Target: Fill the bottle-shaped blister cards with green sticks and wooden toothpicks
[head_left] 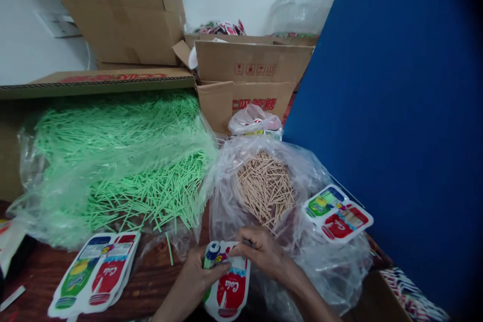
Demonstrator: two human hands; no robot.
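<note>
My left hand (196,274) grips a flat printed pack (228,289) with a red "Cola" bottle and a green bottle on it, thumb over its top edge. My right hand (260,251) is pinched closed at the pack's top right corner; what its fingertips hold is too small to make out. Just behind my hands, a clear plastic bag (309,171) holds a heap of tan sticks (266,188). To the left, another clear bag spills a large mass of green sticks (121,161).
A stack of the same printed packs (98,271) lies on the dark wooden table (37,271) at front left. One more pack (337,214) rests on the bag at right. Cardboard boxes (241,73) stand behind. A blue panel (392,110) walls off the right side.
</note>
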